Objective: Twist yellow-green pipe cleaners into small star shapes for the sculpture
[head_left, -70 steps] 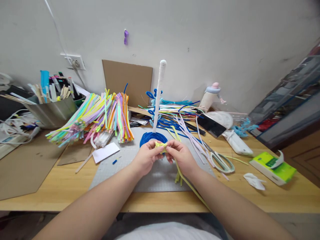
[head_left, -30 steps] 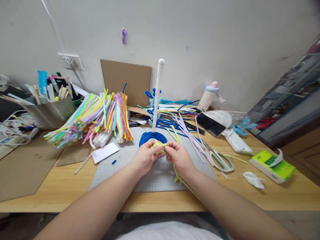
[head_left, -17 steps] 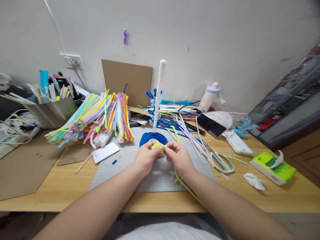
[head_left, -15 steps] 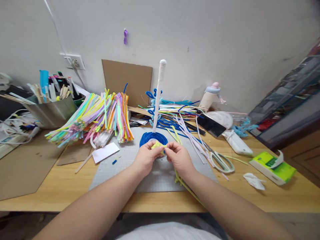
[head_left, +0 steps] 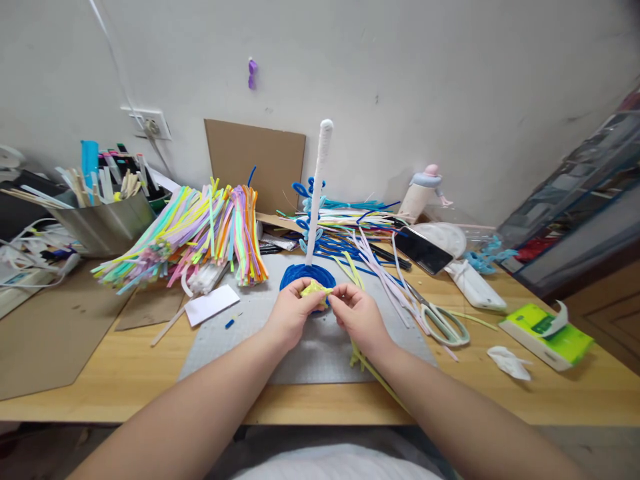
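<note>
Between both hands is a small yellow folded pipe-cleaner piece (head_left: 314, 289). My left hand (head_left: 290, 315) pinches its left side between thumb and fingers. Thumb and forefinger of my right hand (head_left: 356, 315) are closed on its right tip; the fingertips partly cover it. Just behind the hands lies a round blue coiled pipe-cleaner base (head_left: 294, 273), and a white wrapped post (head_left: 318, 187) stands upright from it. Blue looped pipe-cleaner shapes (head_left: 301, 189) show behind the post. Under my right wrist, yellow pipe cleaners (head_left: 373, 371) hang toward the table's front edge.
A grey cutting mat (head_left: 230, 360) lies under the hands. Scissors (head_left: 445, 325), a phone (head_left: 424, 250) and a green tissue pack (head_left: 547, 333) are on the right. Colourful pipe-cleaner bundles (head_left: 200, 233), a metal pot of sticks (head_left: 103, 227) and a white card (head_left: 213, 305) are on the left.
The right fingertips have shifted very slightly at the tip of the yellow piece, which shows a little more. Otherwise the hands and table look the same.
</note>
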{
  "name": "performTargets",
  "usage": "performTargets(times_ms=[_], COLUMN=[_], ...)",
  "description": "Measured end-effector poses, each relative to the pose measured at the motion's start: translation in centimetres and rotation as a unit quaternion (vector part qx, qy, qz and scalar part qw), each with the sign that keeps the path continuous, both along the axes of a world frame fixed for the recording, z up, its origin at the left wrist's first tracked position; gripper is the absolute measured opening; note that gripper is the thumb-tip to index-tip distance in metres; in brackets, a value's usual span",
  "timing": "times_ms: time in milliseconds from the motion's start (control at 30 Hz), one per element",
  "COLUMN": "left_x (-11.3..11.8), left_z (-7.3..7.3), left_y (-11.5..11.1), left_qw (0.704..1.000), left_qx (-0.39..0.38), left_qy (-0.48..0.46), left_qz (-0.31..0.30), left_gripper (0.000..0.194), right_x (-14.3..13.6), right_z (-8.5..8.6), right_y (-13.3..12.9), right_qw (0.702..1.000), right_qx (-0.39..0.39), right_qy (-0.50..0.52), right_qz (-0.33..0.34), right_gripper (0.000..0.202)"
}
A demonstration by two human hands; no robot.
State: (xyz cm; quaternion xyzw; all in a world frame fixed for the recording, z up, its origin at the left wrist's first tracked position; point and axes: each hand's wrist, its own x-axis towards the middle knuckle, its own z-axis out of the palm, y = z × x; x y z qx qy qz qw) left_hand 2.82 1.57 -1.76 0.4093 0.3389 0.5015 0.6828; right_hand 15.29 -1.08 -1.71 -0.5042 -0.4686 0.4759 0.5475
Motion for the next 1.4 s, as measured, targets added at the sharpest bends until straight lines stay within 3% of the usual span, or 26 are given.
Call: performTargets(times_ms=[267, 533, 633, 867, 1033, 1233, 1400], left_x=[0.1, -0.3, -0.5, -1.0, -1.3, -1.1, -1.1], left_z=[0.0, 0.5, 0.3, 0.7, 1.1, 0.7, 0.4], left_y=[-0.1, 0.3, 0.5, 0.6, 0.6, 0.6, 0.6], left_qw=[1.0, 0.996, 0.993, 0.986, 0.984, 0.986, 0.978], left_qx=[0.014, -0.063, -0.081, -0.139, -0.15, -0.124, 0.003], left_qy=[0.019, -0.04, -0.049, -0.014, 0.012, 0.08, 0.2], left_qz=[0.006, -0.051, -0.071, -0.094, -0.095, -0.081, -0.052], left_gripper=[0.023, 0.022, 0.02, 0.017, 0.019, 0.022, 0.022], right_x=[0.3, 0.6, 1.2, 2.7, 3.3, 3.5, 3.2], right_z=[-0.7, -0.5, -0.2, 0.1, 0.0, 0.4, 0.6], right_y=[-0.4, -0.3, -0.2, 0.3, 0.5, 0.5, 0.3], right_qw=[0.988, 0.955, 0.923, 0.799, 0.78, 0.769, 0.764], right_qx=[0.091, 0.176, 0.228, 0.327, 0.366, 0.363, 0.358], right_qy=[-0.123, -0.236, -0.308, -0.503, -0.504, -0.519, -0.53], right_qz=[-0.037, -0.031, -0.021, 0.051, 0.056, 0.08, 0.079], right_gripper=[0.01, 0.005, 0.006, 0.02, 0.025, 0.023, 0.024])
